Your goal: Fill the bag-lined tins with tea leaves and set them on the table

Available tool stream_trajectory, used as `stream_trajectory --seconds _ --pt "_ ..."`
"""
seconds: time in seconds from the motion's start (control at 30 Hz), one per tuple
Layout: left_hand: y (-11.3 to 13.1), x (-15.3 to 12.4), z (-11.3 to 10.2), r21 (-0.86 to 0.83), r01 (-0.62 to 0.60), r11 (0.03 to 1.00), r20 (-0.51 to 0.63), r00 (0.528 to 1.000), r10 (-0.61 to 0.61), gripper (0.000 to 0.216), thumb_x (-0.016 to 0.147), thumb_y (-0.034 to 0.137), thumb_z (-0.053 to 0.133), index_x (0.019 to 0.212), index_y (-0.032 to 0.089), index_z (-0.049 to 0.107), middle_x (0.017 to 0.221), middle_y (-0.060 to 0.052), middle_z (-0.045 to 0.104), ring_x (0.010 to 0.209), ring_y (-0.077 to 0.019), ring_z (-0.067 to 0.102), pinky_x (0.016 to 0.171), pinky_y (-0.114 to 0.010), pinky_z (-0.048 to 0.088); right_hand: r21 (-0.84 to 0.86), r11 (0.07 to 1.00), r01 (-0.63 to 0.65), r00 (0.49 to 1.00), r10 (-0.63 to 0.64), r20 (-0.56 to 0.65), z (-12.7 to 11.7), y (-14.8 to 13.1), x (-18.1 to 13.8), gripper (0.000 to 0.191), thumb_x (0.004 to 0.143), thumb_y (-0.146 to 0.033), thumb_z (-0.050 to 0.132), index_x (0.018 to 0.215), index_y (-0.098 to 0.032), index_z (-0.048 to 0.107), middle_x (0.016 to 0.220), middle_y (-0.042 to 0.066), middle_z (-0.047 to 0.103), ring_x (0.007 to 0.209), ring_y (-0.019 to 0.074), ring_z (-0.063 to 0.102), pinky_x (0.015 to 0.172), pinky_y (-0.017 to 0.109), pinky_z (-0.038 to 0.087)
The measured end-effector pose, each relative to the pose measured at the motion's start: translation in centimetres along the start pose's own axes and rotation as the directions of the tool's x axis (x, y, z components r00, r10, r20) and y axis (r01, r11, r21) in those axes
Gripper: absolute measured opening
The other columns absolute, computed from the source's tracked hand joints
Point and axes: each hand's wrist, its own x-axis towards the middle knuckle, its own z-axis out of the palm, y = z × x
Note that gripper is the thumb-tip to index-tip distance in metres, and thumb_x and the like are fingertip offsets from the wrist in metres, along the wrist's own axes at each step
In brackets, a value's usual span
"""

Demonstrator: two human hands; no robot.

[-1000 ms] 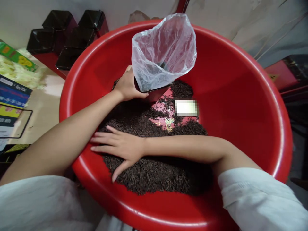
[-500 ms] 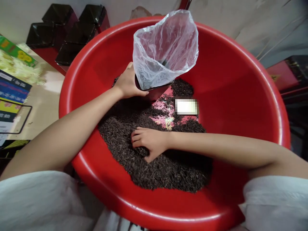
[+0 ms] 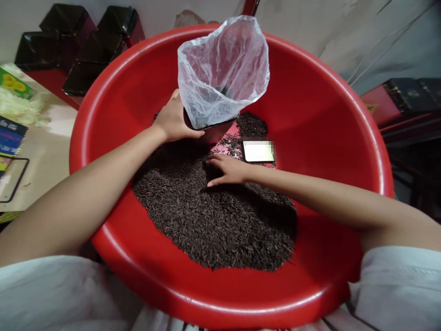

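Observation:
A big red basin (image 3: 344, 105) holds a heap of dark loose tea leaves (image 3: 206, 220). At the far side of the heap my left hand (image 3: 172, 122) grips the side of a dark container (image 3: 215, 131) lined with a clear plastic bag (image 3: 223, 69) that stands open above it. My right hand (image 3: 229, 169) lies palm down on the leaves just in front of the container, fingers stretched to the left and thumb apart. A red flat packet with a white label (image 3: 258, 151) lies half buried beside that hand.
Several black boxes (image 3: 82, 46) stand on a red surface at the back left. Printed packets (image 3: 10, 133) lie on a pale table at the left. Red and black boxes (image 3: 406, 101) sit at the right, a grey wall behind.
My right hand swept from the near left edge of the heap, curled into the leaves, then moved up toward the container with fingers stretched. The left hand kept hold of the container.

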Motion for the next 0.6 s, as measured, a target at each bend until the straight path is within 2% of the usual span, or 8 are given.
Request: stream_trajectory --seconds 0.07,0.1,0.17,0.27,0.4,0.5,0.6 --pt "0.6 0.1 -0.3 0.017 0.032 0.999 0.029 0.999 -0.032 0.087 0.049 0.056 0.076 0.122 0.021 0.044 0.129 -0.006 0.050 0.121 -0.0324 0.044 0.108 -0.048 0.031 0.031 0.991 -0.134 0.990 0.132 0.054 1.0 1.2 0.2 0.098 0.070 -0.053 0.068 0.140 0.003 0.028 0.149 0.026 0.019 0.140 0.0335 0.019 0.115 0.043 0.018" --pt "1.0 0.1 -0.5 0.028 0.043 0.999 0.045 0.998 -0.044 0.086 0.049 0.056 0.076 0.122 0.021 0.044 0.129 -0.007 0.050 0.122 -0.0328 0.043 0.108 -0.048 0.031 0.048 0.985 -0.164 0.983 0.159 0.090 1.6 1.5 0.0 0.105 0.068 -0.053 0.070 0.142 0.003 0.022 0.151 0.025 0.011 0.142 0.0332 0.010 0.116 0.043 0.013" --pt "1.6 0.2 -0.8 0.046 0.047 0.998 0.074 0.996 -0.050 0.083 0.050 0.054 0.076 0.120 0.022 0.045 0.130 -0.008 0.050 0.123 -0.0333 0.042 0.109 -0.047 0.031 0.091 0.985 -0.149 0.979 0.134 0.153 2.5 1.5 -0.7 0.114 0.061 -0.055 0.074 0.142 0.003 0.020 0.152 0.024 0.007 0.142 0.0329 0.005 0.117 0.043 0.009" --pt "2.0 0.2 -1.1 0.070 0.060 0.996 0.095 0.993 -0.067 0.082 0.051 0.054 0.075 0.121 0.021 0.046 0.131 -0.008 0.050 0.124 -0.0339 0.042 0.109 -0.046 0.030 0.184 0.976 -0.116 0.960 0.062 0.273 2.9 0.2 -2.4 0.117 0.051 -0.059 0.076 0.140 0.000 0.029 0.148 0.024 0.023 0.139 0.0348 0.020 0.116 0.043 0.018" --pt "1.7 0.2 -1.1 0.079 0.071 0.994 0.108 0.991 -0.079 0.085 0.051 0.055 0.074 0.123 0.021 0.045 0.130 -0.009 0.050 0.126 -0.0349 0.040 0.110 -0.047 0.029 0.275 0.950 -0.149 0.923 0.034 0.384 2.0 -2.0 -4.1 0.112 0.044 -0.053 0.081 0.134 -0.004 0.037 0.138 0.021 0.040 0.126 0.0327 0.042 0.110 0.039 0.032" --pt "1.5 0.1 -1.1 0.064 0.035 0.997 0.104 0.994 -0.041 0.081 0.054 0.058 0.072 0.124 0.025 0.045 0.130 -0.006 0.051 0.127 -0.0346 0.038 0.110 -0.050 0.029 0.256 0.937 -0.237 0.915 0.127 0.383 1.7 -3.3 -4.8 0.104 0.042 -0.046 0.084 0.128 -0.003 0.043 0.131 0.020 0.048 0.116 0.0315 0.051 0.104 0.037 0.039" --pt "1.4 0.1 -1.1 0.052 0.019 0.998 0.099 0.995 -0.024 0.081 0.055 0.060 0.071 0.124 0.026 0.045 0.130 -0.004 0.051 0.127 -0.0338 0.038 0.110 -0.050 0.029 0.346 0.879 -0.328 0.922 0.218 0.319 1.9 -4.5 -5.4 0.083 0.046 -0.035 0.083 0.118 -0.006 0.053 0.118 0.015 0.059 0.105 0.0290 0.058 0.095 0.037 0.045"
